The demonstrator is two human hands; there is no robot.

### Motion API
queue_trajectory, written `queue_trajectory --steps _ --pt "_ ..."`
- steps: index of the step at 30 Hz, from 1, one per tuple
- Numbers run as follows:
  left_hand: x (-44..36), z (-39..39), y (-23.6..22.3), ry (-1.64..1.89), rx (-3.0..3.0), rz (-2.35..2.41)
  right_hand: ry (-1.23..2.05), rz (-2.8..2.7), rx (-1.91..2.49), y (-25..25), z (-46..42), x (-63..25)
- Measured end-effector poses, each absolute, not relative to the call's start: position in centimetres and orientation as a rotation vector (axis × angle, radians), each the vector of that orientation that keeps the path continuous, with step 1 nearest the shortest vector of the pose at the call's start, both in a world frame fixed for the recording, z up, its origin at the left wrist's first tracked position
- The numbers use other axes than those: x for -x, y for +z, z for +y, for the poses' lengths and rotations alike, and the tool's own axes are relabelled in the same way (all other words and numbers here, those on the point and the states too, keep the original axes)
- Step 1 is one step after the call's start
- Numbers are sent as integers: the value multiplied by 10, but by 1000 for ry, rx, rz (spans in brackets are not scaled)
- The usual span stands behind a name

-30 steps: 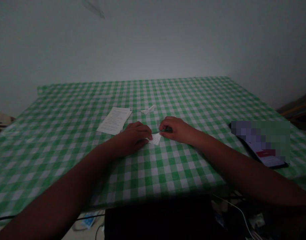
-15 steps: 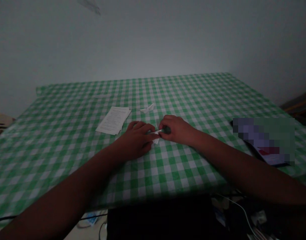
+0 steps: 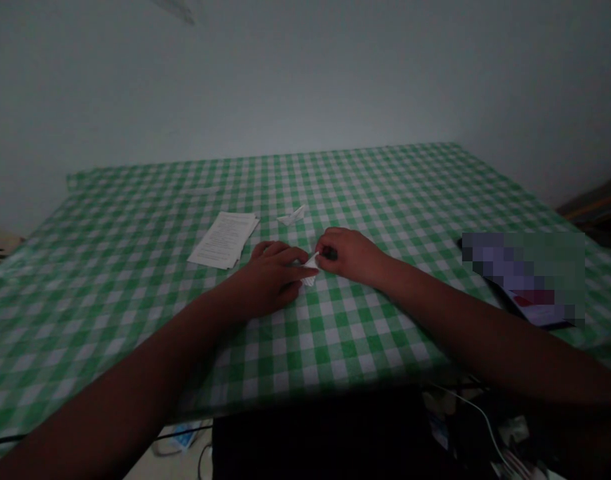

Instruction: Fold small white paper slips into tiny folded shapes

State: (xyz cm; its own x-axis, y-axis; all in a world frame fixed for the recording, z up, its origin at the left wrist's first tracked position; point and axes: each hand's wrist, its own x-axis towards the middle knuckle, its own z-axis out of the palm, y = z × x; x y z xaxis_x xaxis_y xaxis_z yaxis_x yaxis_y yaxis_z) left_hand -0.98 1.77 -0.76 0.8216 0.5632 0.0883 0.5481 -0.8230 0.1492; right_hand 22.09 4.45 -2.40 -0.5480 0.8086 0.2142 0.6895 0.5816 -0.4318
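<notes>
A small piece of folded white paper (image 3: 310,263) with printed lines is between my two hands, low over the table. My left hand (image 3: 268,279) holds its left side, with the index finger lying across it and the thumb below. The thumb and fingertips of my right hand (image 3: 352,253) pinch the paper's upper right corner, which sticks up a little. Fingers cover part of the sheet, so its full shape is hidden. Just beyond the hands rests another folded paper piece (image 3: 292,216) with pointed ends.
Printed sheets (image 3: 222,241) lie stacked to the left of the hands. On the right is a dark-edged device with a blurred-out screen (image 3: 522,280). A green-and-white checked cloth (image 3: 375,333) covers the table, which reaches a plain wall (image 3: 305,80). Cables (image 3: 478,407) hang below the near edge.
My right hand has shifted slightly up and left, and the paper corner it pinches now stands more raised. My left hand has stayed almost in place.
</notes>
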Motion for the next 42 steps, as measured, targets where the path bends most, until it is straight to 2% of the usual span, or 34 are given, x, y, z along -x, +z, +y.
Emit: queue_trajectory --steps 8,19,35,42 --pt "12 19 -9 225 -2866 890 332 -2481 1138 -27 46 -223" --pt "15 24 -9 293 -2778 851 374 -2553 830 -24 46 -231" --pt "28 27 -4 335 -2547 872 338 -2526 1000 -29 44 -223" --pt "26 24 -2 301 -2550 900 379 -2528 914 -25 41 -224"
